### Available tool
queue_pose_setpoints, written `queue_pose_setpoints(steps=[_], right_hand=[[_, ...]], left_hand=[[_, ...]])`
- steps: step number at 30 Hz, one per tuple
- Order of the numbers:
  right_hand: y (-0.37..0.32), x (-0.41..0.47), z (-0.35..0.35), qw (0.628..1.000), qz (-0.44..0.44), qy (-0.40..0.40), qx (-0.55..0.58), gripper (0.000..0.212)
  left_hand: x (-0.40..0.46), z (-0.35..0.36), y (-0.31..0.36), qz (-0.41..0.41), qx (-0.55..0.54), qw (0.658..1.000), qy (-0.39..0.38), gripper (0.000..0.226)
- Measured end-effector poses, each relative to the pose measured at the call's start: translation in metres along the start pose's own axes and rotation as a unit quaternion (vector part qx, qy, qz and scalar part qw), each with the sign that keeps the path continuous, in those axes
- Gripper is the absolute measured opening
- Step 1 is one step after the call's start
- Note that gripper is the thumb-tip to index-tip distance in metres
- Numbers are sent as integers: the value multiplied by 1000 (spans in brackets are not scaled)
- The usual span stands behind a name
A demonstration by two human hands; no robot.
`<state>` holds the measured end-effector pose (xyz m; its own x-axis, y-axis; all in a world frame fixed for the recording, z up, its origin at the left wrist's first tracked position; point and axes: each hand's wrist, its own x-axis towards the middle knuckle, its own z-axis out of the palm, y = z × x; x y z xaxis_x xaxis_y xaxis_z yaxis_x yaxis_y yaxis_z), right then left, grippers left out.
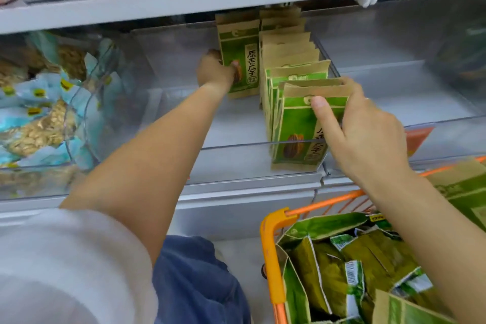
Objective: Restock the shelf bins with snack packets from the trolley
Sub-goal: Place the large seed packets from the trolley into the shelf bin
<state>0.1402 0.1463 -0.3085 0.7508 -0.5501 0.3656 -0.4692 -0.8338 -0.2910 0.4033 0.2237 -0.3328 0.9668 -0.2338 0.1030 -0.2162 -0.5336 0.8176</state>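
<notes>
Your left hand (214, 70) reaches deep into the clear shelf bin (236, 143) and grips an upright green-and-brown seed packet (239, 60) at the far end, fingers curled round its left edge. Your right hand (368, 134) pinches the nearest packet (295, 134) of the standing row (286, 60), thumb across its green front, fingers wrapped behind its brown top. That row runs from near to far along the right side of the bin, the packets upright and pressed together; the packet in your left hand stands just left of the row's far end. The left part of the bin floor is bare.

To the left, a neighbouring clear bin (86, 102) holds pale blue packs of nuts (39, 118), heaped loosely. Near right, the orange trolley (273, 244) sits below the shelf, filled with more green packets (342, 265) lying jumbled. Above, the white shelf edge (184, 0) carries another clear bin of snacks, too blurred to name.
</notes>
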Motion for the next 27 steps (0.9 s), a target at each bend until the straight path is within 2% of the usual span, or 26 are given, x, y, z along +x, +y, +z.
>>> queue_pose_setpoints(steps=[6,12,19,21,24,25,27], right_hand=[[0,1,5,1000,0,12,12,79],[-2,-1,3,1000,-2,8,15,78],[-1,-4,-2,1000,6,-16,-14,81],[2,-5,-9,998,20,-45,43,77],[10,-21,-31,990,-6,-39,134,63],[13,-29,-41,991,-25,-23,126,55],[18,-48,-64,993,-53,-28,98,36]], left_hand=[[3,8,-8,-3,-8,999,32,45],[2,7,-10,-48,-56,997,-6,41],[-13,-36,24,-45,-35,997,54,25],[-44,-56,38,4,-111,993,38,15],[-125,-82,44,193,-186,963,-11,25],[-154,-87,42,236,-207,948,-46,28],[-203,-91,39,266,-198,926,-178,22]])
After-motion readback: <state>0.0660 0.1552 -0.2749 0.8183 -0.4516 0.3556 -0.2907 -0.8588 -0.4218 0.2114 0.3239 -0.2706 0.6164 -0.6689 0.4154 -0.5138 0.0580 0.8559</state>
